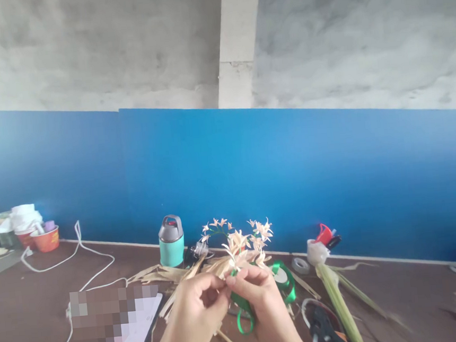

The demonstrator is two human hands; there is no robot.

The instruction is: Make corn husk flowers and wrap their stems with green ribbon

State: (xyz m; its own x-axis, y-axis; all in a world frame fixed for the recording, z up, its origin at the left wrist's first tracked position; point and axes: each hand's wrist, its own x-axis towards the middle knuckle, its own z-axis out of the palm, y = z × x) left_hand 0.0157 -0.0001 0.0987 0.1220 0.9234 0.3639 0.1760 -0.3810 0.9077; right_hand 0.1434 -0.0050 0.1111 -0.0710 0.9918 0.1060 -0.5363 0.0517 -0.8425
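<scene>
Both hands meet low in the middle of the head view, fingertips pinched together at the base of a bunch of pale flowers (238, 240). My left hand (203, 306) is closed, thumb and forefinger pressed at the stem just left of my right hand (258, 296). The right fingers are also closed around the stem, below the blooms. Green ribbon (245, 321) hangs in a loop beneath the hands. The exact spot they grip is partly hidden by the fingers. A green ribbon roll (284, 280) lies right behind the right hand.
A turquoise flask (171, 241) stands behind the left hand, among dry husks (157, 274). Left are a white cable (112, 261), a phone-like screen (141, 327) and an orange cup (46, 240). Right are a tape roll (300, 265), a black tool (323, 327) and a green husk stalk (339, 305).
</scene>
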